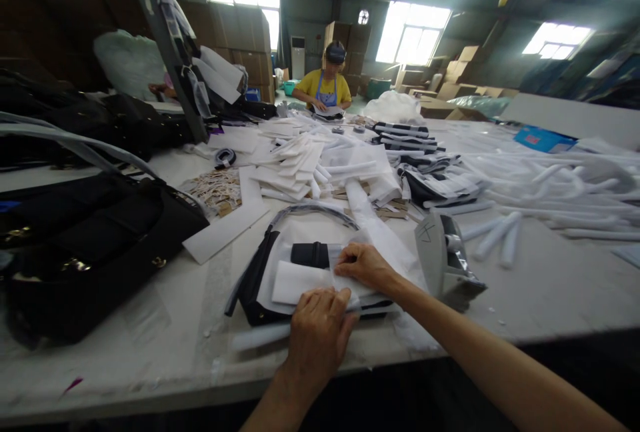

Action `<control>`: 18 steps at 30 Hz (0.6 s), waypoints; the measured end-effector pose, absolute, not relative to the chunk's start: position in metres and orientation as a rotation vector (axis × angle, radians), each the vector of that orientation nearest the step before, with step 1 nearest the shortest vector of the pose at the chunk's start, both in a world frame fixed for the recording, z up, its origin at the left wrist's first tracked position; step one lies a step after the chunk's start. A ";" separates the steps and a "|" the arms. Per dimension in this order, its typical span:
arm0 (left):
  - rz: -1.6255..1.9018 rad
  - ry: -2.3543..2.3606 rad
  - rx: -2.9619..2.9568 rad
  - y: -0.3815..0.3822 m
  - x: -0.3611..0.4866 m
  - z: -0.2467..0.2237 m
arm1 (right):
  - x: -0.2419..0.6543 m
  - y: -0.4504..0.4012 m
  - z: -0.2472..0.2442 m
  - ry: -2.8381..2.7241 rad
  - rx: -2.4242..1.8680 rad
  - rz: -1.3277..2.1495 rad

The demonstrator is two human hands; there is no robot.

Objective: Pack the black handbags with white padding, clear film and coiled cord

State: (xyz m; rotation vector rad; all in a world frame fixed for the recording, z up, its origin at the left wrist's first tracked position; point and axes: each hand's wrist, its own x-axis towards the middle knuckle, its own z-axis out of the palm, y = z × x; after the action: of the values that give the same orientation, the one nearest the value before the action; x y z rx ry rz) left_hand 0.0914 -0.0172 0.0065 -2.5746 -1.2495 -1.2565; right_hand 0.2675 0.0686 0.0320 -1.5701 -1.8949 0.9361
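Note:
A black handbag (260, 299) lies flat before me, its curved handle (313, 209) wrapped in clear film and pointing away. White padding covers most of its face, around a dark strap piece (310, 255). My left hand (320, 322) is closed at the lower edge of a white foam sheet (295, 283) on the bag, thumb to the right. Just above it, my right hand (364, 265) pinches a thin, whitish translucent piece against the bag; its exact kind is unclear. A grey tape dispenser (433, 255) stands to the right.
More black bags (100, 239) crowd the left side. Behind the work lie loose white sheets (295, 159) and a stack of wrapped black pieces (440, 179). White foam tubes (550, 185) spread over the right. A co-worker (325, 89) works across the table, beyond a slanted post (170, 45).

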 end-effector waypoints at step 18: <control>-0.930 -1.167 -2.539 -0.023 0.094 -0.012 | 0.255 0.082 0.059 -2.037 -1.937 0.655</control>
State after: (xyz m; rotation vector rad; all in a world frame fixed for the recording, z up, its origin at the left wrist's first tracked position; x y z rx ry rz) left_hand 0.0940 -0.0232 -0.0115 -2.5387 -1.1674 -0.9302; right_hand 0.2548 0.0815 0.0593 -1.9369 -2.0371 0.6549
